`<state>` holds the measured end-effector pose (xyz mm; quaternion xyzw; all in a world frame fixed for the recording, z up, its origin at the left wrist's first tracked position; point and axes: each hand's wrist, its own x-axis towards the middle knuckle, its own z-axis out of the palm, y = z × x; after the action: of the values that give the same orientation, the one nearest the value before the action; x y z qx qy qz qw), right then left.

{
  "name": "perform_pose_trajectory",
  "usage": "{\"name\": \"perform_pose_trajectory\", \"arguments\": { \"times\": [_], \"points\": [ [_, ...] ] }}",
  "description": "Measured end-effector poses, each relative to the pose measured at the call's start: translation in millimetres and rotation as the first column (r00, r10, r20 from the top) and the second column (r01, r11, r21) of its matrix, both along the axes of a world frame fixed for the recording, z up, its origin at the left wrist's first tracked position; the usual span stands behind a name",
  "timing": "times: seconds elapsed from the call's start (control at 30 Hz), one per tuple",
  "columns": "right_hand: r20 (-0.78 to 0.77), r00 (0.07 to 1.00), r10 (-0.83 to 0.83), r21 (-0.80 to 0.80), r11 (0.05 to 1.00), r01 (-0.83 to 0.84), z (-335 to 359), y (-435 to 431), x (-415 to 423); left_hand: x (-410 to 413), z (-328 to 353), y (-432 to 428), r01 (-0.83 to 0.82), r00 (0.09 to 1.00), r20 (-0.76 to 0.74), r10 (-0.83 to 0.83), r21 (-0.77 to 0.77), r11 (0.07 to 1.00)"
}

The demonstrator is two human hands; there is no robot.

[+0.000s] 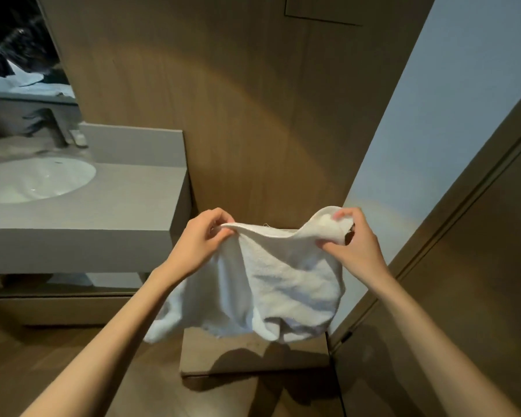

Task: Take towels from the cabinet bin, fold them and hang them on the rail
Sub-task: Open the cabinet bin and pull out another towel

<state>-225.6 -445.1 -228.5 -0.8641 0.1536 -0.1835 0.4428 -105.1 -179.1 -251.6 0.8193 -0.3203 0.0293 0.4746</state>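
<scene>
Low in the middle of the frame, the left hand and right hand each pinch the towel by its top edge, stretched sideways between them, the rest hanging crumpled.

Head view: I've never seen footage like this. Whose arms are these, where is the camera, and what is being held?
There is no machine here. A person wears the single camera on their head, so it looks forward and down past their own bare arms. The left hand and right hand each pinch the top edge of a white towel, which hangs between them, not yet folded. On the left is a grey counter with a sink set into it. Behind the towel is a wooden wall. No rail or bin is in view.
</scene>
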Motion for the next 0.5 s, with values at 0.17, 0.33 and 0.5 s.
{"name": "perform_pose_trajectory", "arguments": {
  "times": [0.17,0.33,0.5],
  "points": [
    [-0.134,0.991,-0.029,-0.298,0.955,-0.012,1.6,63.2,27.2,27.6,11.6,49.9,0.02,1.0,0.008,-0.02,-0.014,1.0],
    [-0.151,0.982,0.11,-0.592,0.786,-0.179,-4.3,148.7,57.4,43.7,24.4,80.2,0.115,0.993,0.031,-0.115,0.0,0.993],
    [-0.089,0.975,0.206,-0.399,0.889,-0.224,-28.4,198.9,86.2,54.2,34.9,106.2,0.247,0.967,0.051,-0.248,0.023,0.969]
  ]
}}
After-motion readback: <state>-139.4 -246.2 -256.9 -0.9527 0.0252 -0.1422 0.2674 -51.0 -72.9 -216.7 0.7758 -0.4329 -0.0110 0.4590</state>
